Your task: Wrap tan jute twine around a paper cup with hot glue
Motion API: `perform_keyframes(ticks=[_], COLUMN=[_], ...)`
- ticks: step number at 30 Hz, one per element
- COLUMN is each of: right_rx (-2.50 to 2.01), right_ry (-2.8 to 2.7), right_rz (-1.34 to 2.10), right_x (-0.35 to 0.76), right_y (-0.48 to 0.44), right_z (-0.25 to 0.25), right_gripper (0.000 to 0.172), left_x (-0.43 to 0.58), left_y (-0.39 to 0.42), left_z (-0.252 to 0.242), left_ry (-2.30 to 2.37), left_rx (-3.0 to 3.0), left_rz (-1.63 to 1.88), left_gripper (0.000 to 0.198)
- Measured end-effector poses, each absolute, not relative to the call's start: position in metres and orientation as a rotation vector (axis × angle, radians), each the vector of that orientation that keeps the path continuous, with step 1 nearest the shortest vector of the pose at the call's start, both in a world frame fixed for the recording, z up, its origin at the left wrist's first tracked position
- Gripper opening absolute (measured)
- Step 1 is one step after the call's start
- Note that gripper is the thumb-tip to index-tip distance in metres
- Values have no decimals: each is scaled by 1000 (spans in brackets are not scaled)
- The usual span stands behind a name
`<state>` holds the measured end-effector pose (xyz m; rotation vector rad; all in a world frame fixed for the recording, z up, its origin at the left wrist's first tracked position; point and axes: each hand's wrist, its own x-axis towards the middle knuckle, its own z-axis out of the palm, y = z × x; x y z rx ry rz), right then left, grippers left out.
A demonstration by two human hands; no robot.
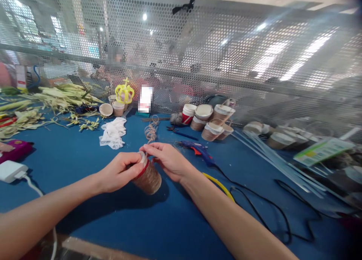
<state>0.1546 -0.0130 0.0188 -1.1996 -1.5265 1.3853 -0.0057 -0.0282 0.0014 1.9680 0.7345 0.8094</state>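
Note:
My left hand (123,171) is closed around the rim end of a small cup wrapped in brown twine (151,179). The cup is tilted above the blue table, its base toward the lower right, and a red band shows below its pale rim. At that rim my right hand (169,160) pinches a strand of twine between thumb and fingers. A loose tangle of the same twine (152,129) lies just beyond my hands. To the right of my right hand rests a blue glue gun (196,149) with a red trigger.
Several twine-wrapped cups (212,131) stand at the back right, near clear glue sticks (277,162). Black cord (254,192) loops across the right side. Crumpled white cloth (113,133), dried husks (65,96) and a white charger (13,171) lie left. A perforated metal screen (169,45) closes the back.

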Motion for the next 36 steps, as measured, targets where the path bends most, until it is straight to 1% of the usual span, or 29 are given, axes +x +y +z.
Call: perform_keyframes(ticks=[2,7,15,23,36], right_rx=[-1156,-1109,-1127,-1133,-1093], right_ry=[-1464,-1403,-1538,-1527,-1516], right_rz=[1377,1298,1086,1079,1074], right_x=[156,165,169,167,166], right_y=[-13,-16,-18,-20,-23], right_z=[18,21,24,26,28], right_gripper=[22,22,20,18,16], left_x=[-5,-3,0,1,4], left_y=[-28,-24,-20,-20,-18], left_z=[1,-1,-3,-3,-3], left_ry=[738,824,936,1008,1132], left_rx=[1902,1721,1592,1572,1488], left_rz=[772,766,789,799,742], left_gripper=[29,30,29,30,25])
